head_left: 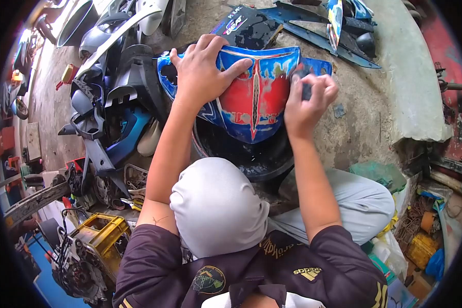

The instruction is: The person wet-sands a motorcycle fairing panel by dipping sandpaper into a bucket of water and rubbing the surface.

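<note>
A blue and red motorcycle fairing panel [241, 97] with worn, patchy paint lies tilted over a black basin [262, 165]. My left hand [203, 69] grips its upper left part, thumb on the painted face and fingers near the top edge. At the panel's right side, my right hand [310, 100] is closed around a small dark pad [306, 90], which looks like sandpaper and is pressed to the blue edge. That hand is slightly blurred, and part of the pad is hidden by its fingers.
Black and grey motorcycle body parts [131, 77] are piled at left. A dark panel lettered BEAT [246, 28] and blue fairing pieces [313, 36] lie beyond the work. A yellow crate [105, 228] and an engine [82, 267] stand lower left. A pale slab [405, 66] lies right.
</note>
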Tool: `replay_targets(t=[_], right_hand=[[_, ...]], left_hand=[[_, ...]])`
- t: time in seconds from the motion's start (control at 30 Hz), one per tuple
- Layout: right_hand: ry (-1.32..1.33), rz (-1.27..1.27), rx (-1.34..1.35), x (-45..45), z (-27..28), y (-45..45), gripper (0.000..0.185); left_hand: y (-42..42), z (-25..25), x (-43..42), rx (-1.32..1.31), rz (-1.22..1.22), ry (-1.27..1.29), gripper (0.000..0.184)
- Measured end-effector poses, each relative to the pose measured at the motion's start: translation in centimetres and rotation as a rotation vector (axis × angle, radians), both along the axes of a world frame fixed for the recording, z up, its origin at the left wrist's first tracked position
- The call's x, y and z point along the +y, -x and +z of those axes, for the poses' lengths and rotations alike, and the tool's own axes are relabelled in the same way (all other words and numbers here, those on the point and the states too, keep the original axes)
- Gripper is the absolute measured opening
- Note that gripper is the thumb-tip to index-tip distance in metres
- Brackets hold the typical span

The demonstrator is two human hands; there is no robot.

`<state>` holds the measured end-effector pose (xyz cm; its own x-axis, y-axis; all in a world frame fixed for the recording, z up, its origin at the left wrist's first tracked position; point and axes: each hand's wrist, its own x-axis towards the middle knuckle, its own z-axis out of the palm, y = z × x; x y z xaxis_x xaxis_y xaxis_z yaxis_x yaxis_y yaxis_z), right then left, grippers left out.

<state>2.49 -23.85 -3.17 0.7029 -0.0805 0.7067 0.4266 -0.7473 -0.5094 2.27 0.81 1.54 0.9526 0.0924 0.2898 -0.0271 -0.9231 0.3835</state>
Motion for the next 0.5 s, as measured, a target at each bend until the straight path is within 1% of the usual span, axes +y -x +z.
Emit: replay_targets(t=[0.03,0.1,0.2,0.3,0.33,0.43,0.47,0.5], right_hand=[[0.018,0.022,0.035,0.4,0.3,1.1,0.020],[0.006,0.131,0.060,0.3,0.1,1.4,0.023],[0.082,0.184,0.050,1.0,1.4,2.6,0.031],[0.119,0.168,0.081,0.9,1.5,2.7,0.040],[0.111,0.161,0.064,1.0,1.8,2.1,0.032],[0.088,0.181,0.107,1.0,2.3,0.4,0.022],[0.073,0.184,0.080,1.3,2.5,0.3,0.015],[0.087,0.212,0.100,1.7,2.6,0.7,0.015]], left_hand=[[0.0,0.0,0.0,0.000,0.004,-0.007,0.080],[0.1,0.0,0.1,-0.011,0.010,-0.010,0.080],[0.2,-0.1,0.1,-0.004,0.003,0.007,0.081],[-0.1,-0.1,0.1,-0.018,0.005,0.004,0.081],[-0.2,-0.2,0.1,-0.025,0.008,-0.005,0.082],[-0.3,-0.5,0.1,-0.047,0.018,-0.013,0.082],[-0.2,-0.6,0.1,-0.033,0.016,-0.012,0.082],[0.0,-0.4,0.1,-0.022,0.014,-0.011,0.082]])
